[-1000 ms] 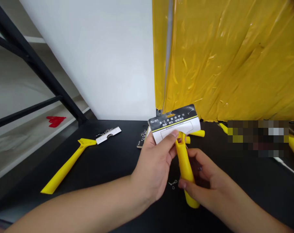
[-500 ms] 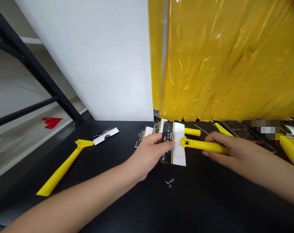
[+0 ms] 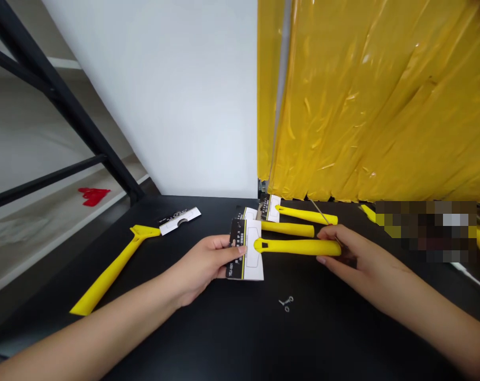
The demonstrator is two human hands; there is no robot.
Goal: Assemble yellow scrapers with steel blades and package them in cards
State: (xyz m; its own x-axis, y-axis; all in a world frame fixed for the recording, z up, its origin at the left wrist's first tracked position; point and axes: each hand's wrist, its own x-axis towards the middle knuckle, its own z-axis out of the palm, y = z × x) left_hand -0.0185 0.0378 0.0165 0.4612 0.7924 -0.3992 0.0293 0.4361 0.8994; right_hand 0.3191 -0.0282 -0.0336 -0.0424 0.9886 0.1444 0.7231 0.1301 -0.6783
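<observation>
My left hand (image 3: 208,267) pinches the black-and-white printed card sleeve (image 3: 256,259) on the head of a yellow-handled scraper (image 3: 299,247). The thumb presses on the front of the card. My right hand (image 3: 354,259) has its thumb and fingers on either side of the handle's far end. The blade, if there is one, is hidden by the card. Just behind lie two similar carded scrapers, one with its yellow handle (image 3: 291,228) close by and another (image 3: 309,214) farther back. Their handles point right, like the held one.
Another yellow scraper (image 3: 111,270) with a card on its head lies at the left. Small screws and nuts (image 3: 286,303) sit on the black table (image 3: 224,333) in front. Yellow plastic sheeting (image 3: 362,106) and a white panel (image 3: 176,95) stand behind. A blurred-out patch covers the right.
The view has shifted slightly. Both hands have carried the scraper left and a little toward me. My right hand now sits nearer the handle's end, and two scrapers behind show more fully.
</observation>
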